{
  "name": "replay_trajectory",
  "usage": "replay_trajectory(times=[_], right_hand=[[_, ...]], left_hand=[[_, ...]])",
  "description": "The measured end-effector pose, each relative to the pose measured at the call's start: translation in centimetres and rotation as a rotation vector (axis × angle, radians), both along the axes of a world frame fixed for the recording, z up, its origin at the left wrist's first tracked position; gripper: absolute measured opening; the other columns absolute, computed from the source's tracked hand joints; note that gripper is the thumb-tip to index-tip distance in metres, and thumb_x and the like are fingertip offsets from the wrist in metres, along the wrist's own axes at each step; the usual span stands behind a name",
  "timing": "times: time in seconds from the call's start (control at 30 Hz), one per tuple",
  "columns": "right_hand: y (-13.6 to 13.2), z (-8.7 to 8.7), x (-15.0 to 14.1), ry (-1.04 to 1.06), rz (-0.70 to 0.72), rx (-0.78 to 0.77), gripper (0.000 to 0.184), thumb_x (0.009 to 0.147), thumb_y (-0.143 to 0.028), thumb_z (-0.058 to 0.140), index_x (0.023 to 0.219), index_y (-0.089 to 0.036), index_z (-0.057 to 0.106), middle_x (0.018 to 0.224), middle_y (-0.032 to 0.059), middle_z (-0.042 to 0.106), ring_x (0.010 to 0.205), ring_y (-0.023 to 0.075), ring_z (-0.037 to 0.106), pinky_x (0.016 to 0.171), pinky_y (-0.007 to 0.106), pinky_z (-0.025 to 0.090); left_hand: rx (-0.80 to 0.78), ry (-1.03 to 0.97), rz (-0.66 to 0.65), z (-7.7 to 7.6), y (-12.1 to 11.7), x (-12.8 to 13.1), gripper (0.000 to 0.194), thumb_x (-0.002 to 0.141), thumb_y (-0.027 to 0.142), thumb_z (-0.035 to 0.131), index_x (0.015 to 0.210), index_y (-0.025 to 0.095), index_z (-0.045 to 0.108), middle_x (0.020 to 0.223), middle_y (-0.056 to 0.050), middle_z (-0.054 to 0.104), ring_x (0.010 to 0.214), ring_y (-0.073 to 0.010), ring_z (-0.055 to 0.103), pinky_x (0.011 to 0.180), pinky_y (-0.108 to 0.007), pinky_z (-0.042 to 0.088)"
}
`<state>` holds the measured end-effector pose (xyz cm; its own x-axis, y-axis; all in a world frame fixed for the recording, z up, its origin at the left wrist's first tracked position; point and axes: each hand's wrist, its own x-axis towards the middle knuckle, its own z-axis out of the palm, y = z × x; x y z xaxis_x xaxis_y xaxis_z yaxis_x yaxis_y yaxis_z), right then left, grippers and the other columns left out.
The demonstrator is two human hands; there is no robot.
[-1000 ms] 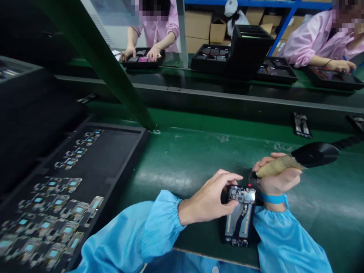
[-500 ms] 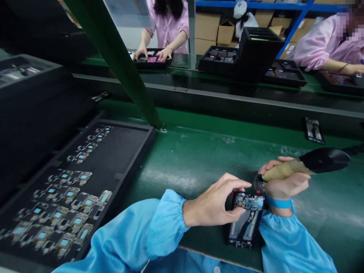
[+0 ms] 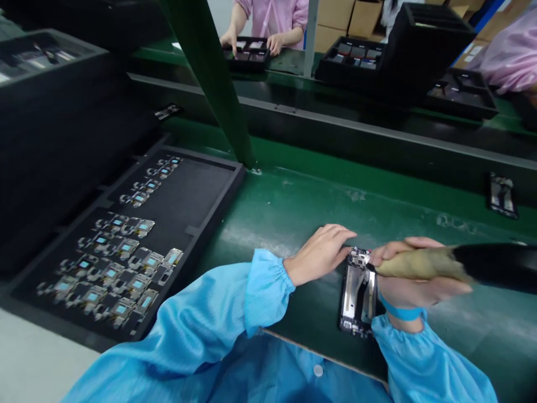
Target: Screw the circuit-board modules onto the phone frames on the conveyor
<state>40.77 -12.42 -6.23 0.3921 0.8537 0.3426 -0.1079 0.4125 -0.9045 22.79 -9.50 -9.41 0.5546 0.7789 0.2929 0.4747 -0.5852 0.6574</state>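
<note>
An opened phone (image 3: 353,294) lies on the green bench, its inner metal frame and small parts facing up. My left hand (image 3: 321,254) is at the phone's upper left corner, fingers stretched and apart, the thumb close against its edge. Wrapped in my right hand (image 3: 403,280) is an electric screwdriver (image 3: 428,264) with a tan taped grip and black body. Its dark tip points left onto the upper right part of the phone. Whether it touches a screw is too small to tell.
Left of me lies a black foam tray (image 3: 197,190) holding several small circuit boards. A green post (image 3: 218,95) rises behind it. Another opened phone (image 3: 502,195) lies at the far right. Across the rail, a person's hands (image 3: 274,43) work at a black tray (image 3: 247,62).
My left hand has uncurled from above the phone's top to its left edge. The screwdriver has been lowered, its tip now at the phone. The whole view has shifted.
</note>
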Motion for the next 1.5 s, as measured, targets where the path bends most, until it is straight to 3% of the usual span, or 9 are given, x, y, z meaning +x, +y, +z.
replay_trajectory(times=[0.43, 0.67, 0.77, 0.87, 0.93, 1.07, 1.27, 1.4, 1.5], right_hand=[[0.3, -1.6, -1.1, -0.049, 0.109, 0.087, 0.06, 0.091, -0.082, 0.046, 0.104, -0.026, 0.064, 0.062, -0.0015, 0.061, 0.043, 0.0198, 0.055, 0.044, 0.036, 0.049], [0.2, -1.4, -1.7, -0.045, 0.127, 0.099, 0.062, 0.087, -0.083, 0.056, 0.103, -0.024, 0.065, 0.064, -0.001, 0.063, 0.044, 0.0204, 0.057, 0.043, 0.035, 0.05], [0.9, 0.1, -0.5, 0.006, 0.0, 0.117, 0.07, 0.091, -0.089, 0.04, 0.104, -0.024, 0.063, 0.059, -0.0014, 0.06, 0.041, 0.0202, 0.054, 0.04, 0.035, 0.048], [1.7, 1.2, 2.0, 0.06, -0.254, 0.151, 0.074, 0.089, -0.093, 0.035, 0.1, -0.025, 0.062, 0.055, -0.0016, 0.053, 0.04, 0.0198, 0.049, 0.038, 0.035, 0.044], [2.1, 1.3, 3.8, 0.054, -0.366, 0.133, 0.072, 0.087, -0.093, 0.041, 0.096, -0.025, 0.064, 0.055, -0.0012, 0.052, 0.041, 0.0195, 0.048, 0.039, 0.035, 0.044], [2.5, 0.3, 5.6, -0.028, -0.411, 0.095, 0.072, 0.09, -0.09, 0.042, 0.095, -0.022, 0.063, 0.056, -0.0013, 0.055, 0.04, 0.0186, 0.052, 0.038, 0.033, 0.043], [2.4, -0.3, 5.1, -0.061, -0.312, 0.052, 0.07, 0.091, -0.086, 0.047, 0.097, -0.018, 0.061, 0.056, -0.0018, 0.057, 0.038, 0.0179, 0.053, 0.037, 0.031, 0.044], [2.3, -0.6, 5.3, -0.052, -0.307, 0.034, 0.071, 0.092, -0.087, 0.045, 0.098, -0.018, 0.061, 0.058, -0.0017, 0.057, 0.038, 0.0172, 0.053, 0.037, 0.031, 0.044], [2.2, -0.8, 5.5, -0.052, -0.312, 0.035, 0.071, 0.092, -0.087, 0.045, 0.097, -0.018, 0.061, 0.058, -0.0014, 0.057, 0.039, 0.0177, 0.053, 0.037, 0.032, 0.045]], left_hand=[[0.057, 0.039, -0.025, -0.2, 0.3, -0.3, 0.032, 0.104, 0.01, 0.055, 0.136, 0.014, 0.057, 0.13, -0.011, 0.067, 0.129, -0.0244, 0.06, 0.113, -0.041, 0.051], [0.044, 0.067, -0.01, 0.5, 0.0, -0.6, 0.025, 0.106, 0.012, 0.052, 0.129, 0.014, 0.06, 0.126, -0.011, 0.068, 0.124, -0.0237, 0.061, 0.109, -0.039, 0.051], [0.1, 0.072, -0.222, 1.3, -2.8, -0.2, 0.016, 0.108, 0.028, 0.056, 0.11, 0.017, 0.067, 0.115, -0.01, 0.07, 0.109, -0.0239, 0.065, 0.098, -0.038, 0.052], [0.211, 0.103, -0.536, 1.4, -6.0, 0.4, 0.043, 0.102, 0.059, 0.066, 0.115, 0.018, 0.068, 0.118, -0.01, 0.069, 0.103, -0.0247, 0.066, 0.092, -0.038, 0.052], [0.267, 0.211, -0.527, 1.2, -6.3, 0.7, 0.049, 0.098, 0.061, 0.07, 0.117, 0.016, 0.068, 0.119, -0.012, 0.068, 0.103, -0.0261, 0.065, 0.089, -0.038, 0.052], [0.385, 0.392, -0.295, 0.6, -1.2, 1.9, 0.017, 0.106, 0.028, 0.064, 0.117, 0.017, 0.071, 0.11, -0.011, 0.067, 0.104, -0.0262, 0.064, 0.091, -0.04, 0.05], [0.402, 0.51, 0.111, 0.3, 8.7, 5.8, 0.038, 0.11, 0.022, 0.048, 0.145, 0.017, 0.062, 0.12, -0.014, 0.068, 0.11, -0.0299, 0.063, 0.09, -0.044, 0.048], [0.353, 0.44, 0.093, -0.2, 10.6, 7.4, 0.048, 0.11, 0.028, 0.05, 0.156, 0.014, 0.052, 0.143, -0.015, 0.065, 0.13, -0.0287, 0.06, 0.105, -0.043, 0.047], [0.311, 0.407, 0.007, -0.4, 10.9, 7.5, 0.045, 0.112, 0.024, 0.044, 0.155, 0.016, 0.053, 0.162, -0.011, 0.054, 0.151, -0.0244, 0.049, 0.124, -0.041, 0.037]])
